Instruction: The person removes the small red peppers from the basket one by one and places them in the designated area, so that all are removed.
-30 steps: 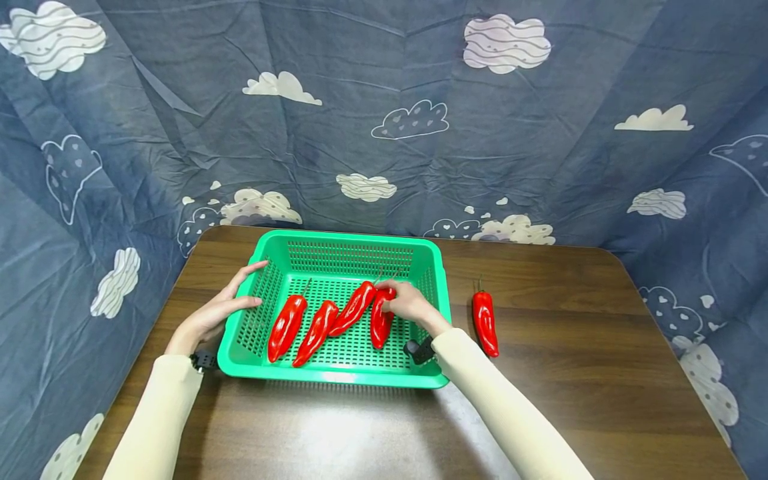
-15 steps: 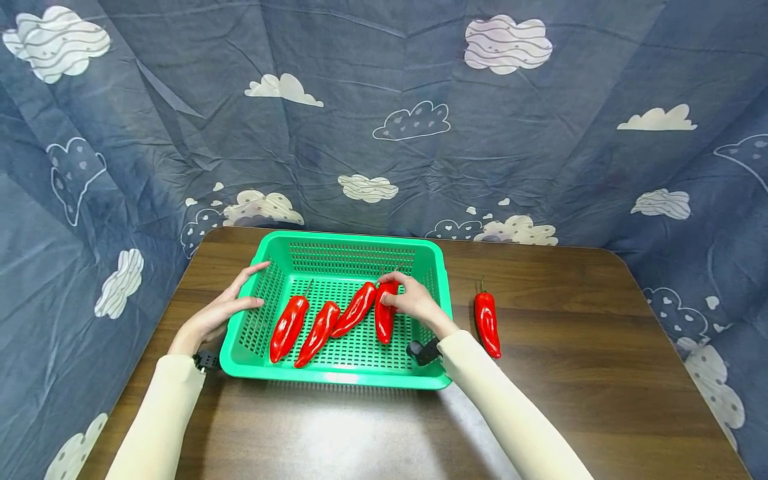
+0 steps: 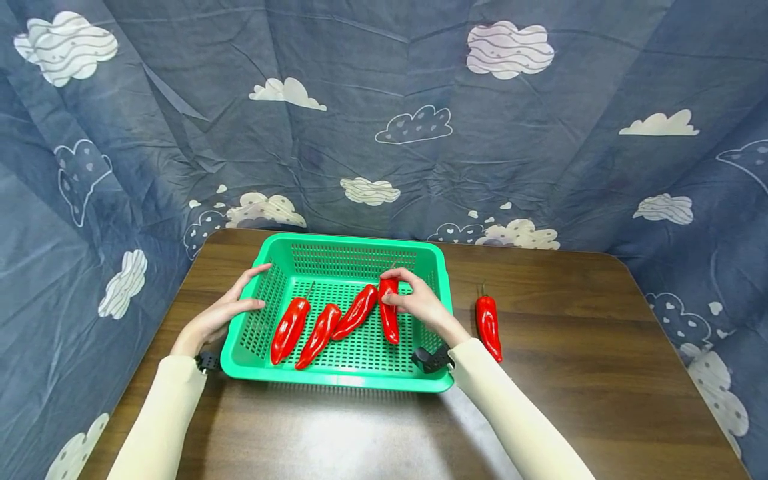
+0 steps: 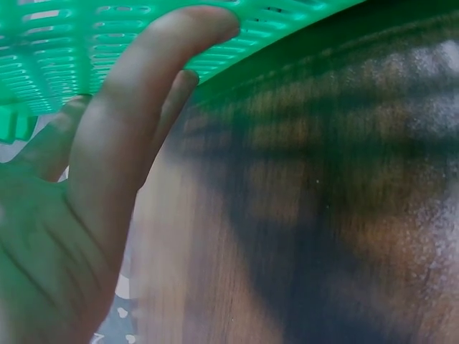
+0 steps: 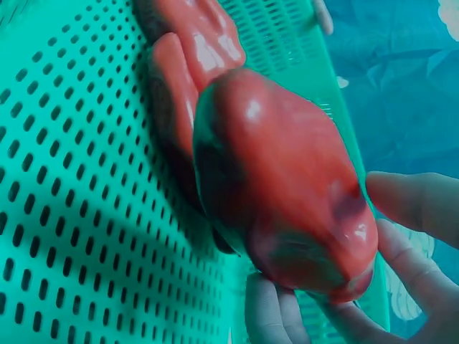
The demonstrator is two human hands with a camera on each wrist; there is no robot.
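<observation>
In the head view, a green plastic basket [image 3: 336,379] holds several long red peppers. My right hand [image 3: 423,307] pinches the rightmost red pepper [image 3: 391,323] near its stem end, thumb on one side and fingers on the other. The right wrist view shows this pepper large, its lower side dark; whether it touches the basket floor I cannot tell. Left of it lie three more peppers, the nearest being a tilted red pepper [image 3: 355,312]. My left hand [image 3: 210,320] rests at the basket's left rim with fingers spread; in the left wrist view its thumb lies against the slotted wall [image 4: 129,36].
Another red pepper [image 3: 489,327] lies on the wooden table [image 3: 588,333], right of the basket. A blue cloth [image 3: 336,153] with white clouds hangs behind the table and at both sides.
My right hand has moved slightly right with the pinched pepper, whose lower end has swung to the right. The left hand stays at the basket's rim. The head view has shifted a little.
</observation>
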